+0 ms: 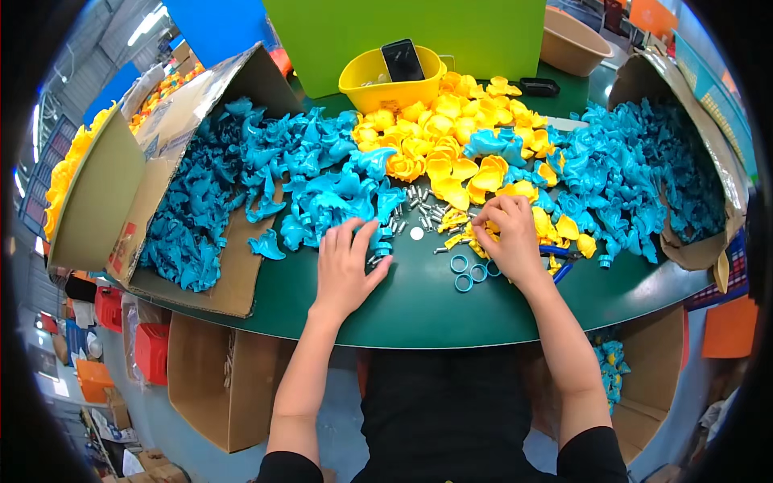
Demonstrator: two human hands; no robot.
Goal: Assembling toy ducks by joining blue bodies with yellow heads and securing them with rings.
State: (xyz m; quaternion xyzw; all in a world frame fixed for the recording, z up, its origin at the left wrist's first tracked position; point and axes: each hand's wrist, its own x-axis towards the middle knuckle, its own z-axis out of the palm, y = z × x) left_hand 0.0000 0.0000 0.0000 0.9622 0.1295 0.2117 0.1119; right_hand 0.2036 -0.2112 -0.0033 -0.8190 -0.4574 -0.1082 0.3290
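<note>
Small blue caps [384,245] lie near the middle of the table [403,318], in the gap between the thumb and forefinger of the left hand [342,270]. Its fingers are bent and slightly spread, the thumb well apart from them; whether they touch the caps I cannot tell. The right hand [511,237] is over small yellow bits [455,219], fingers bent and bunched toward the thumb; whether they pinch one is hidden.

Between the hands are short metal pins [427,211] and a white disc [416,233]. Just left of the right wrist lie blue rings [464,282]; on its right, blue-handled pliers [562,272].

Farther off rises a heap of yellow petals [455,165], between blue leaf-shaped pieces on the left [326,201] and more on the right [608,165]. Cardboard boxes [173,153] stand open at both ends. On the far side, a phone [402,61] leans in a yellow tub [382,97] before a green panel [338,28].
</note>
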